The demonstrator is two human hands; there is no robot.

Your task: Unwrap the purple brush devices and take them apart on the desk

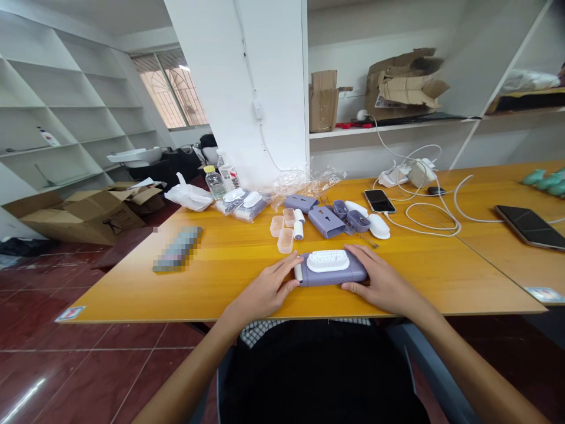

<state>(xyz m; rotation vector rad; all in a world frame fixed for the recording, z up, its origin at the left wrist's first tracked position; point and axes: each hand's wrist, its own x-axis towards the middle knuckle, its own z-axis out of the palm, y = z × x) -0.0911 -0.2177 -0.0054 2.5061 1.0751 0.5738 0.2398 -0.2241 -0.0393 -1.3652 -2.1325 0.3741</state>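
Observation:
A purple rectangular case [332,274] with a white bristled brush pad [328,260] on top lies near the front edge of the orange table [220,265]. My left hand [265,291] grips its left end, fingers and thumb around a small white roller [299,272] there. My right hand [383,282] holds the case's right end, fingers curled on the far side and thumb at the near edge. Behind it lie more purple case parts [325,221], white pads [378,226], a second white roller [298,229] and small translucent cups [285,240].
A phone [379,201] and white cables [424,218] with a charger [419,172] lie at the right, a dark tablet [529,227] further right. Water bottle [215,181], plastic bags [189,196] and packaged kits [251,206] stand at the back. Cardboard boxes [83,215] sit on the floor left.

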